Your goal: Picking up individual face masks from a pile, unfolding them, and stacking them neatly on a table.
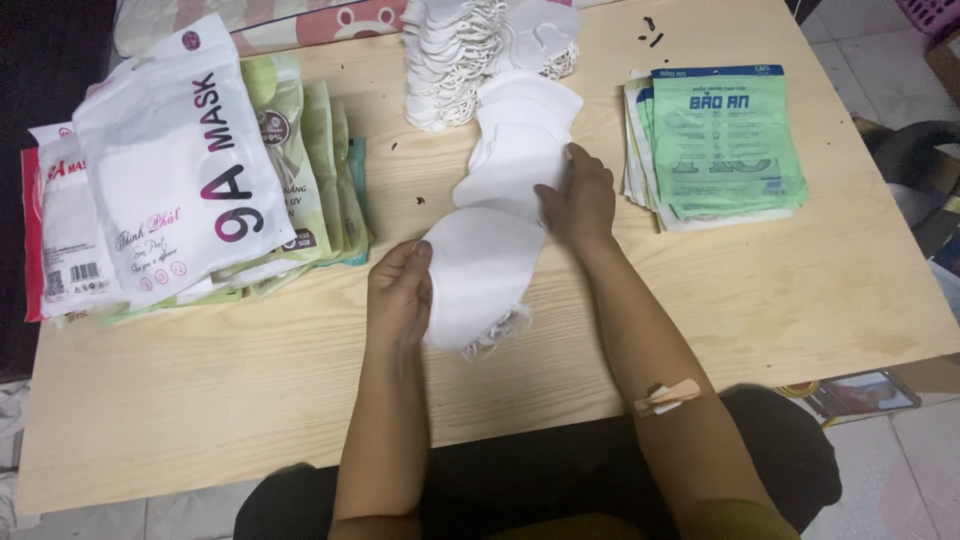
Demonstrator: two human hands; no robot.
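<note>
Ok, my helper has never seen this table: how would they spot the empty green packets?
Start at the wooden table and go to its right side, beyond the right hand. The green packets lie there in a flat stack, unlike the bulging white and pale green ones on the left.

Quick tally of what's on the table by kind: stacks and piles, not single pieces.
Loose white mask piles: 2, one under both hands, one at the far edge
Green flat pouch stacks: 1
Filled pouch heaps: 1
Hands on the near pile: 2, left hand, right hand
Total piles and stacks: 4
</note>
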